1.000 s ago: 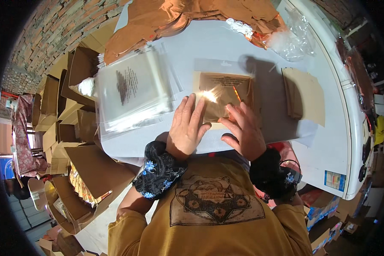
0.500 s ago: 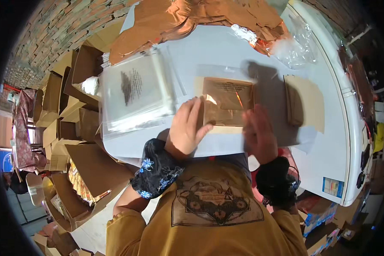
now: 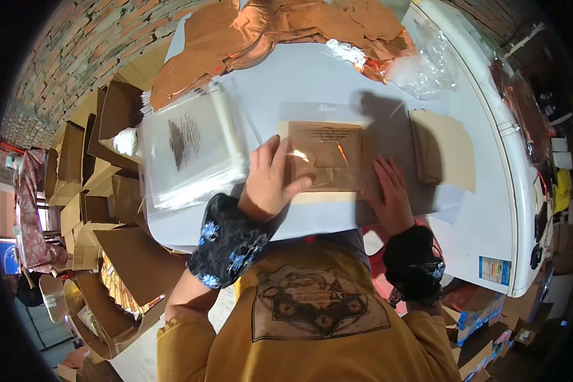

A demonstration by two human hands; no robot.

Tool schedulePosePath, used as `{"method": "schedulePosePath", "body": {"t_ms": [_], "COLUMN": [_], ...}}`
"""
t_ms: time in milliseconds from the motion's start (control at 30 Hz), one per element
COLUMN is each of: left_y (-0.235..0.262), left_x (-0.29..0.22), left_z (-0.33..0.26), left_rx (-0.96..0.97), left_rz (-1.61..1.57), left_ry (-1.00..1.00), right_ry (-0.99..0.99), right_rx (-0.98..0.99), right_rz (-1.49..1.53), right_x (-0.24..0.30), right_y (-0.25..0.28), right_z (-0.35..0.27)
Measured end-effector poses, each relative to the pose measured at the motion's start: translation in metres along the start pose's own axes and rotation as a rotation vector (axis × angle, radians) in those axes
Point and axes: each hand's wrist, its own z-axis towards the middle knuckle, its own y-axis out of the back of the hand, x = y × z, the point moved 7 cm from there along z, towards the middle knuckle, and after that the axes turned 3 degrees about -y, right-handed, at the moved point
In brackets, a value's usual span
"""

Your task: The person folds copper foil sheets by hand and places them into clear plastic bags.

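A flat clear plastic bag (image 3: 325, 175) lies in the middle of the table, with a folded brown shiny sheet and a beige backing inside it. My left hand (image 3: 267, 184) rests at its left edge, fingers spread and thumb stretched over the lower left part of the bag. Just off the right edge lies my right hand (image 3: 390, 197), its fingers extended and slightly apart on the tabletop. Neither hand grips anything. To the left is a stack of clear plastic bags (image 3: 204, 143) with dark print; on the right, folded tan sheets (image 3: 449, 149).
Crumpled copper-coloured foil (image 3: 280, 28) covers the far side of the white table (image 3: 312, 76). Clear plastic wrap (image 3: 430, 70) lies at the far right. Cardboard boxes (image 3: 124, 254) crowd the left of the table, beneath a brick wall (image 3: 108, 44).
My right hand has slid rightward off the bag's right edge and come to rest. My left thumb lies a little further onto the bag. The whole view has shifted slightly.
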Motion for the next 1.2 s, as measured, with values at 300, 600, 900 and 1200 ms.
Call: {"method": "schedulePosePath", "body": {"t_ms": [300,600,900,1200], "left_y": [-0.003,-0.006,0.002,-0.001], "left_x": [-0.008,-0.011,-0.02,-0.012], "left_z": [-0.035,-0.055,-0.087,-0.111], "left_rx": [0.077,-0.038,0.048,0.194], "left_rz": [0.086,-0.856,-1.564,-1.574], "left_ry": [-0.188,0.195,0.576,0.799], "right_ry": [0.047,-0.249,-0.855,-0.951], "right_rx": [0.184,0.052,-0.015,0.201], "right_rz": [0.055,0.492,1.479,1.539], "right_x": [0.0,0.007,0.017,0.012], "right_y": [0.01,0.006,-0.02,-0.033], "right_z": [-0.008,-0.026,-0.087,-0.105]}}
